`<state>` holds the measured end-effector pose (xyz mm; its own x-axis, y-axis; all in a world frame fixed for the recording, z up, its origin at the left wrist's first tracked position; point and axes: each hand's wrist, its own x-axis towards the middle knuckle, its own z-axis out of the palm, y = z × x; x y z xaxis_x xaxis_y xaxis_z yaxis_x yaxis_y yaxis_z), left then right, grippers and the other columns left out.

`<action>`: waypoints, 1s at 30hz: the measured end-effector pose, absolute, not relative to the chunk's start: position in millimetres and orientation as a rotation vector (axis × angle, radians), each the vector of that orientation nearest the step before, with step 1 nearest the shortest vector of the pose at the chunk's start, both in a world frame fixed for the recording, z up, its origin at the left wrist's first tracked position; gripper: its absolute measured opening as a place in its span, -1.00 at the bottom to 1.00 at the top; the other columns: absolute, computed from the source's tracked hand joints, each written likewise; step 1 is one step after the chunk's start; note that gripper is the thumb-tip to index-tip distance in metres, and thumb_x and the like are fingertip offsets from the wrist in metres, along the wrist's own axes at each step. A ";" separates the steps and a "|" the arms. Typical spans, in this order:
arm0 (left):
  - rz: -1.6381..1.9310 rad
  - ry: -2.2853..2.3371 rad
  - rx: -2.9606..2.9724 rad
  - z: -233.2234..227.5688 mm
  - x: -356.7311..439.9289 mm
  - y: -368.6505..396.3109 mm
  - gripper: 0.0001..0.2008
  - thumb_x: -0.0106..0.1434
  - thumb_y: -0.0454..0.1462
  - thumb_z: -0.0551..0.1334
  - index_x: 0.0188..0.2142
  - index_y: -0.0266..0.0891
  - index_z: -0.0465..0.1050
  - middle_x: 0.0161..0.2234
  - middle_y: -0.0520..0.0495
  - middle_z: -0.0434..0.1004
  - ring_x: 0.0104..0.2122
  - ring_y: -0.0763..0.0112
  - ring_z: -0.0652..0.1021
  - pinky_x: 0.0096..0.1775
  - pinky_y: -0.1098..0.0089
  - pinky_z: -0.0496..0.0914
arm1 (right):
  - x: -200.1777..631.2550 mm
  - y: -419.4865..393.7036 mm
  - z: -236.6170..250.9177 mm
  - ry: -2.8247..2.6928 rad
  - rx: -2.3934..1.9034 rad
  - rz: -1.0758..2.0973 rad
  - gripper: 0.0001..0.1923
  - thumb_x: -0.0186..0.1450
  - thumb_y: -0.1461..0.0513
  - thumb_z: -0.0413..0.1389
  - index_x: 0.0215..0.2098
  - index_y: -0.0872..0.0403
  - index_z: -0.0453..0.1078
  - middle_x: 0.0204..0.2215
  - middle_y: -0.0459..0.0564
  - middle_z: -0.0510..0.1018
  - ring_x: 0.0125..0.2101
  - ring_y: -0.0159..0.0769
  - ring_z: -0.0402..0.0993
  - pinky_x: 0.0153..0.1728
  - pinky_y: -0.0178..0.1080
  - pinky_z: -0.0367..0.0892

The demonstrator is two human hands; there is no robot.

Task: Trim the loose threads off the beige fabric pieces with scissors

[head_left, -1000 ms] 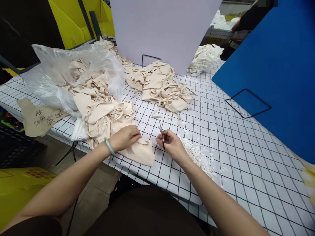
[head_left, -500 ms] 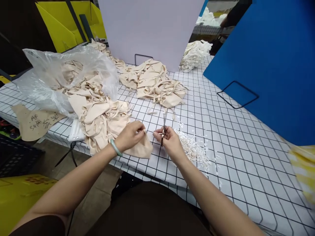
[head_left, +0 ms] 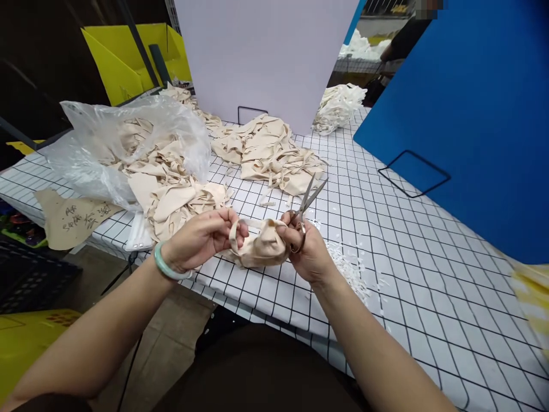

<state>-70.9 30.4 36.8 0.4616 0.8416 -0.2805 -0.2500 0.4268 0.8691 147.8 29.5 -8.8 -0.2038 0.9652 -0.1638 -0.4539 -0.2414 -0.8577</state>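
Both hands are raised a little above the worktop [head_left: 386, 229], which is covered by a white cloth with a thin black grid. Between them hangs a small beige fabric piece [head_left: 261, 247], soft and crumpled, with a narrow strap looped at its left end. The left hand [head_left: 199, 239] has its grip closed on this strap, thumb and fingers pinching the loop; a smooth pale green bangle [head_left: 165, 268] sits on the wrist. The right hand [head_left: 306, 252] closes its grip on the right side of the same fabric piece, and at the same time it holds a pair of small steel scissors [head_left: 306, 200]. The rings are around its fingers, and the thin blades point up and away, slightly parted.

Just beside the right hand, on the worktop, lies a scatter of tiny white cut scraps [head_left: 349, 269], short and flaky. To the left, a crinkled clear plastic bag [head_left: 111, 143] lies open, and a heap of the same beige fabric pieces [head_left: 171, 194] spills out of it. A second, flatter heap of beige pieces [head_left: 270, 151] lies farther back, near a plain white upright board [head_left: 266, 57]. A matte blue panel [head_left: 467, 114] stands at the right. A brown paper label with handwriting [head_left: 71, 217] hangs over the left edge of the worktop.
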 end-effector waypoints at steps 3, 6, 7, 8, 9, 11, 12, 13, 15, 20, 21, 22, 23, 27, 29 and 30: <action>0.689 0.708 0.734 29.6 -73.9 27.7 -0.79 0.11 -0.27 0.25 -0.28 -0.38 0.48 -0.36 -0.14 0.54 -0.42 0.37 0.54 -0.31 0.36 0.46 | 147.2 30.5 -3.7 -0.884 -0.910 1.707 -0.59 -0.03 0.14 0.42 -0.39 0.03 0.29 -0.58 -0.24 0.35 -0.59 -0.48 0.21 -0.56 -0.39 0.14; 0.620 0.750 0.792 27.1 -69.1 20.6 -0.56 0.21 -0.01 0.24 -0.17 -0.38 0.47 -0.34 -0.13 0.51 -0.41 0.38 0.51 -0.32 0.36 0.44 | 146.2 30.2 0.2 -0.957 -0.939 1.757 -0.56 -0.04 0.12 0.44 -0.39 0.04 0.29 -0.60 -0.25 0.37 -0.62 -0.50 0.20 -0.58 -0.39 0.12; 0.596 0.787 0.872 28.0 -66.3 17.1 -0.56 0.22 0.00 0.27 -0.17 -0.37 0.46 -0.36 -0.09 0.49 -0.42 0.42 0.49 -0.34 0.40 0.42 | 146.8 30.5 2.5 -0.983 -0.955 1.777 -0.55 -0.05 0.11 0.45 -0.39 0.04 0.29 -0.62 -0.25 0.37 -0.63 -0.50 0.19 -0.59 -0.39 0.11; 0.572 0.824 0.972 29.5 -63.4 13.3 -0.60 0.22 -0.02 0.30 -0.19 -0.35 0.45 -0.38 -0.05 0.47 -0.44 0.46 0.46 -0.35 0.43 0.39 | 147.9 31.2 5.4 -1.012 -0.975 1.793 -0.54 -0.06 0.10 0.45 -0.40 0.04 0.29 -0.63 -0.26 0.36 -0.63 -0.50 0.18 -0.60 -0.39 0.10; 0.551 0.858 1.075 31.4 -60.5 9.4 -0.65 0.22 -0.06 0.33 -0.22 -0.32 0.43 -0.42 0.00 0.43 -0.46 0.50 0.42 -0.37 0.47 0.36 | 149.2 32.6 9.0 -1.044 -0.997 1.800 -0.53 -0.07 0.09 0.46 -0.41 0.05 0.28 -0.64 -0.26 0.34 -0.64 -0.51 0.16 -0.61 -0.39 0.07; 0.528 0.908 1.242 35.9 -56.0 1.9 -0.70 0.25 -0.09 0.33 -0.33 -0.29 0.39 -0.48 0.07 0.34 -0.52 0.57 0.33 -0.45 0.51 0.27 | 152.1 37.3 17.5 -1.125 -1.042 1.797 -0.52 -0.08 0.08 0.47 -0.45 0.06 0.28 -0.65 -0.26 0.32 -0.64 -0.52 0.14 -0.61 -0.39 0.04; 0.535 0.925 1.294 38.1 -54.5 -1.3 -0.69 0.28 -0.07 0.30 -0.36 -0.29 0.37 -0.49 0.08 0.30 -0.55 0.58 0.28 -0.50 0.52 0.23 | 153.4 40.5 21.7 -1.174 -1.062 1.795 -0.53 -0.08 0.08 0.47 -0.47 0.07 0.28 -0.65 -0.26 0.31 -0.63 -0.52 0.14 -0.60 -0.38 0.04; 0.547 0.935 1.319 40.3 -53.7 -4.2 -0.67 0.31 -0.04 0.26 -0.37 -0.29 0.38 -0.50 0.09 0.27 -0.57 0.60 0.24 -0.54 0.53 0.17 | 154.5 44.1 25.5 -1.222 -1.079 1.792 -0.54 -0.08 0.09 0.47 -0.48 0.07 0.29 -0.63 -0.25 0.32 -0.62 -0.51 0.16 -0.59 -0.37 0.06; 0.568 0.921 1.293 44.8 -53.4 -8.6 -0.66 0.33 -0.03 0.22 -0.31 -0.29 0.45 -0.51 0.09 0.24 -0.61 0.62 0.18 -0.60 0.53 0.06 | 155.9 50.5 30.2 -1.309 -1.130 1.699 -0.57 -0.06 0.09 0.46 -0.44 0.06 0.33 -0.58 -0.21 0.36 -0.57 -0.45 0.22 -0.54 -0.33 0.14; 0.733 0.861 1.023 53.7 -50.4 -14.4 -0.67 0.32 -0.07 0.21 -0.24 -0.32 0.56 -0.50 0.02 0.33 -0.63 0.64 0.11 -0.61 0.51 -0.04 | 150.9 37.2 15.1 -1.320 -1.120 1.096 -0.69 0.12 0.10 0.37 -0.32 -0.02 0.35 -0.30 -0.07 0.51 -0.19 -0.20 0.43 -0.16 -0.13 0.36; 0.771 0.863 0.976 54.2 -48.4 -14.9 -0.68 0.31 -0.08 0.22 -0.27 -0.33 0.56 -0.51 0.01 0.34 -0.63 0.64 0.12 -0.61 0.52 -0.03 | 147.9 28.7 7.5 -1.309 -1.040 1.130 -0.70 0.15 0.10 0.35 -0.30 -0.03 0.34 -0.24 -0.05 0.52 -0.13 -0.18 0.44 -0.08 -0.10 0.35; 0.790 0.859 0.932 54.2 -46.2 -15.1 -0.69 0.29 -0.09 0.22 -0.30 -0.33 0.56 -0.52 0.00 0.35 -0.64 0.64 0.13 -0.61 0.52 -0.02 | 144.5 19.6 -0.7 -1.296 -0.958 1.222 -0.69 0.17 0.09 0.34 -0.28 -0.04 0.32 -0.19 -0.04 0.53 -0.11 -0.18 0.45 -0.05 -0.09 0.36; 0.789 0.846 0.896 53.8 -44.0 -15.1 -0.70 0.28 -0.10 0.23 -0.32 -0.33 0.55 -0.53 0.01 0.34 -0.65 0.65 0.12 -0.62 0.52 -0.02 | 140.9 11.0 -8.9 -1.280 -0.900 1.331 -0.67 0.17 0.07 0.34 -0.27 -0.04 0.30 -0.15 -0.02 0.53 -0.12 -0.18 0.47 -0.06 -0.09 0.38; 0.686 0.773 0.866 52.4 -41.1 -14.9 -0.71 0.28 -0.12 0.22 -0.38 -0.31 0.54 -0.62 0.11 0.17 -0.68 0.65 0.02 -0.64 0.52 -0.07 | 135.3 -1.0 -25.5 -1.166 -0.864 1.617 -0.60 0.11 0.01 0.36 -0.31 -0.02 0.28 -0.27 -0.06 0.52 -0.36 -0.29 0.45 -0.32 -0.21 0.39; 0.629 0.780 0.940 55.2 -43.9 -16.1 -0.68 0.31 -0.10 0.19 -0.39 -0.30 0.54 -0.64 0.14 0.06 -0.67 0.61 0.02 -0.63 0.50 -0.04 | 141.8 8.7 -18.5 -1.100 -0.802 1.665 -0.61 0.06 0.05 0.38 -0.35 -0.01 0.28 -0.38 -0.12 0.47 -0.45 -0.34 0.39 -0.40 -0.26 0.33; 0.602 0.802 1.023 57.7 -45.6 -17.2 -0.66 0.33 -0.09 0.16 -0.39 -0.29 0.55 -0.64 0.13 0.04 -0.66 0.59 0.05 -0.61 0.49 0.00 | 146.2 15.6 -12.0 -1.067 -0.760 1.680 -0.62 0.05 0.08 0.38 -0.36 -0.01 0.28 -0.41 -0.14 0.44 -0.47 -0.36 0.36 -0.43 -0.27 0.31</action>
